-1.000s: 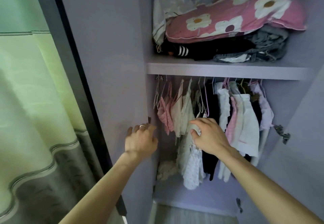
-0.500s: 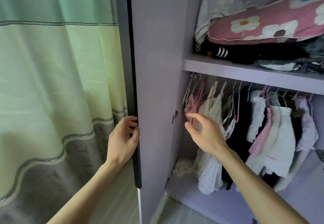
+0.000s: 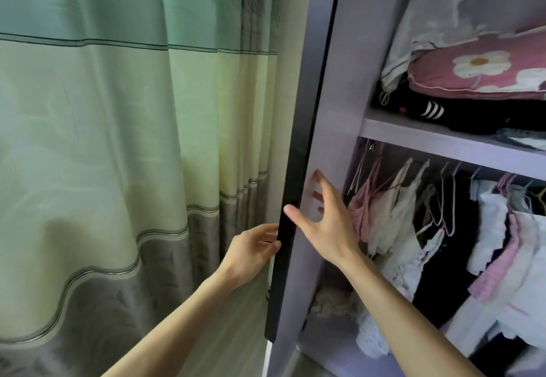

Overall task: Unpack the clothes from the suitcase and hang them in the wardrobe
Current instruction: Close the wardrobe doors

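The lilac wardrobe door (image 3: pixel 317 110) stands open, seen almost edge-on, with a dark outer edge. My left hand (image 3: pixel 251 254) grips that edge from the outside, fingers curled round it. My right hand (image 3: pixel 323 223) is spread flat against the door's inner face, thumb at the dark edge. Inside the wardrobe, small hanging clothes (image 3: pixel 393 217) in pink, cream, white and black hang on wire hangers under the shelf (image 3: pixel 443 144). No suitcase is in view.
A green and grey curtain (image 3: pixel 118 170) fills the left. On the shelf lie a pink flowered pillow (image 3: pixel 484 66), a black striped garment (image 3: pixel 437 112) and pale fabric. A wad of cloth (image 3: pixel 334 302) lies on the wardrobe floor.
My right hand left the hanging clothes and moved left onto the door's inner face. My left hand stays on the door's outer edge. The door has swung, and my view turned left.
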Motion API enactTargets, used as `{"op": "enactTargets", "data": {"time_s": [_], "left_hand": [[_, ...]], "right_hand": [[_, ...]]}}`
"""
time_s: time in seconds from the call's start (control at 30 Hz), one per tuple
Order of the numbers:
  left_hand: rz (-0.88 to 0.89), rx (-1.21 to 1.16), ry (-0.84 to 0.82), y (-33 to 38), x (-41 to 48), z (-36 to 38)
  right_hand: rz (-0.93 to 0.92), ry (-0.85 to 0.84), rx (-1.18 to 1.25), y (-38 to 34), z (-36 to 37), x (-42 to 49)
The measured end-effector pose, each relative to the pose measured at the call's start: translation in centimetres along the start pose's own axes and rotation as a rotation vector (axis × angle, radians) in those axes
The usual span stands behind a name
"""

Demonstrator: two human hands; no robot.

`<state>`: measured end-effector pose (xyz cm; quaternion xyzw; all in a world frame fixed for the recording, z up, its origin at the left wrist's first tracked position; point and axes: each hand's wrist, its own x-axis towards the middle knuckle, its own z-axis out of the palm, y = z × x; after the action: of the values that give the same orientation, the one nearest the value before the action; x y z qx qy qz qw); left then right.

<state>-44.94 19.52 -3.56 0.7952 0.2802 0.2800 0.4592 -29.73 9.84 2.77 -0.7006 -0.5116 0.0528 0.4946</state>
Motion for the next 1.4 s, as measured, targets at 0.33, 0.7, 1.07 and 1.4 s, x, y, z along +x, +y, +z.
{"op": "enactTargets", "data": {"time_s": [0.33, 0.7, 1.07, 1.4], "left_hand": [[0.027, -0.143, -0.286, -1.5, 1.8, 2.9], [0.130, -0.076, -0.481, 3.4, 2.3, 13.8], [0.355, 0.345, -0.557, 10.5, 7.5, 24.4], [0.859, 1.031, 0.063, 17.5, 19.2, 27.0]], "right_hand": [[0.030, 0.097, 0.076, 1.6, -2.1, -3.3], [0.254, 0.327, -0.011, 6.1, -10.4, -8.7], [0.401, 0.363, -0.159, 14.6, -21.5, -7.6], [0.428, 0.272, -0.344, 19.9, -27.1, -2.8]]}}
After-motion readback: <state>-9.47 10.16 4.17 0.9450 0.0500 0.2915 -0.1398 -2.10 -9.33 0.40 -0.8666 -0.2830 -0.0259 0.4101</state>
